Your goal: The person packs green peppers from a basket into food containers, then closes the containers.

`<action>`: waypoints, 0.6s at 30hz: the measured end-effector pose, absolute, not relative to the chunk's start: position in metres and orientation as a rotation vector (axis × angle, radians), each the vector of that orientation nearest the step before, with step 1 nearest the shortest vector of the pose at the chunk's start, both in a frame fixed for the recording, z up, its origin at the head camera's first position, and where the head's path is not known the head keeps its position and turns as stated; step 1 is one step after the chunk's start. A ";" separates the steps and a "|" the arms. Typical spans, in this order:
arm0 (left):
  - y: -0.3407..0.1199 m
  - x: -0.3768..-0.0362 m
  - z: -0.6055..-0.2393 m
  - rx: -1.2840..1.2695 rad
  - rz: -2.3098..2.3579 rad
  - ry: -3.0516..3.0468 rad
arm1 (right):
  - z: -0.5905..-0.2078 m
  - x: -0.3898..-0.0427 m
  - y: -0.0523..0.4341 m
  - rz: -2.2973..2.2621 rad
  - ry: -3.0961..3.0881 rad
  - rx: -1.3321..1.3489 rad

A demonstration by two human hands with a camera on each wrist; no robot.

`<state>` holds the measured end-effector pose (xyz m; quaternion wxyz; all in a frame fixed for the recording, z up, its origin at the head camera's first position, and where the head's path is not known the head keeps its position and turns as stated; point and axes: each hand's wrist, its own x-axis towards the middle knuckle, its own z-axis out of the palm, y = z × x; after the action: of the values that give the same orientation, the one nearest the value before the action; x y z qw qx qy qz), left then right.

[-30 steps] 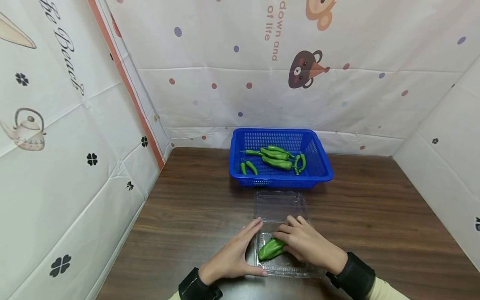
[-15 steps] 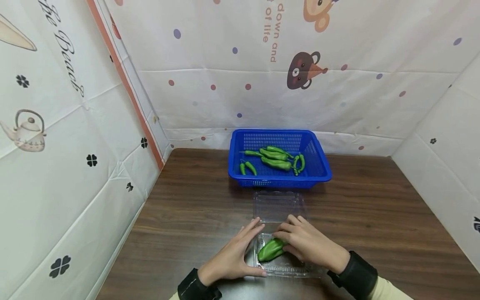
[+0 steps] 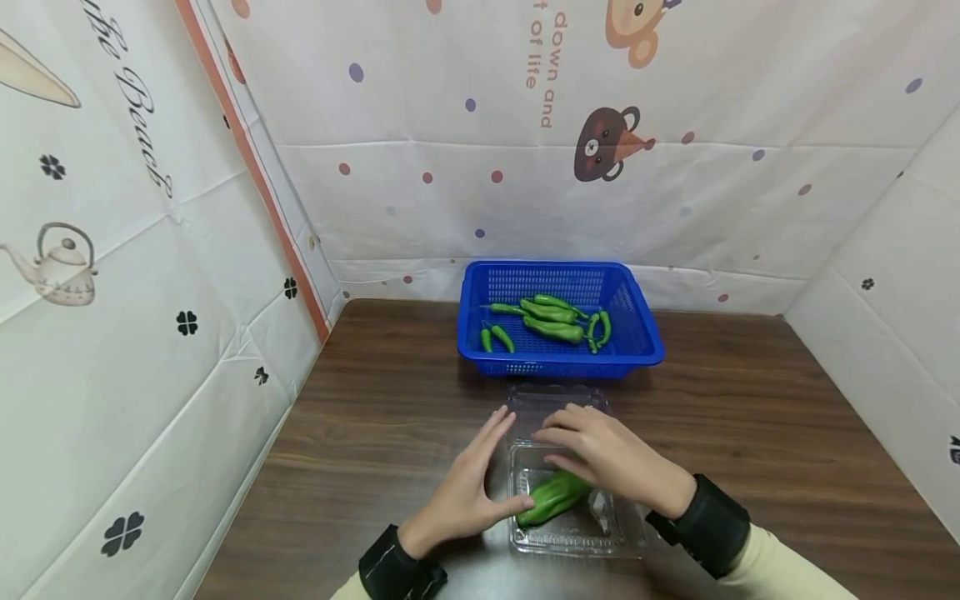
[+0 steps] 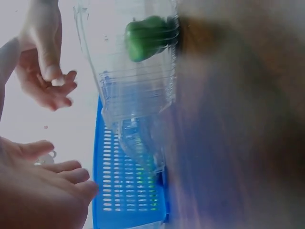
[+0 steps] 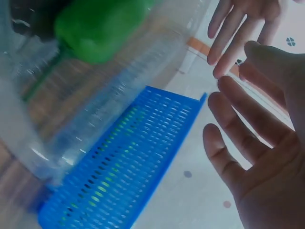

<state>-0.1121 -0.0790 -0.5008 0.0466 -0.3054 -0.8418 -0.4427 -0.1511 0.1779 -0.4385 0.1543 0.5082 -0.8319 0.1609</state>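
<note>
A large green pepper (image 3: pixel 557 497) lies inside the base of a clear hinged plastic box (image 3: pixel 566 546) on the table. My right hand (image 3: pixel 609 454) is above the box, fingers extended and slightly bent, holding nothing. To the left, my left hand (image 3: pixel 463 493) is spread with its thumb stretched over the pepper's near end. Both hands have relaxed fingers and bare palms in the right wrist view, where the pepper (image 5: pixel 97 31) shows its stem. From the left wrist, the pepper (image 4: pixel 147 38) shows through the box wall.
Behind the box's lid (image 3: pixel 536 398), which lies folded back, stands a blue perforated basket (image 3: pixel 558 367) holding several green peppers (image 3: pixel 551 312). Brown wood-grain table (image 3: pixel 360 400) surrounds them. Printed white sheets (image 3: pixel 420 208) hang at the back and sides.
My right hand has let go of the pepper and risen up and back, uncovering more of it. My left hand has lifted slightly from the box's left side.
</note>
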 end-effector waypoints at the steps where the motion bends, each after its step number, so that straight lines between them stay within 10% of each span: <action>1: -0.078 -0.114 -0.500 -0.908 -1.363 -2.548 | -0.436 -0.154 0.177 0.466 -2.376 1.447; 18: -0.078 -0.151 -0.479 -0.618 -1.429 -2.389 | -0.399 -0.228 0.160 0.639 -2.463 1.327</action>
<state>-0.1508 -0.0778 -0.4791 0.1444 -0.2144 -0.8290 -0.4959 -0.2280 0.1603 -0.3989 0.1356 0.4582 -0.8503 0.2207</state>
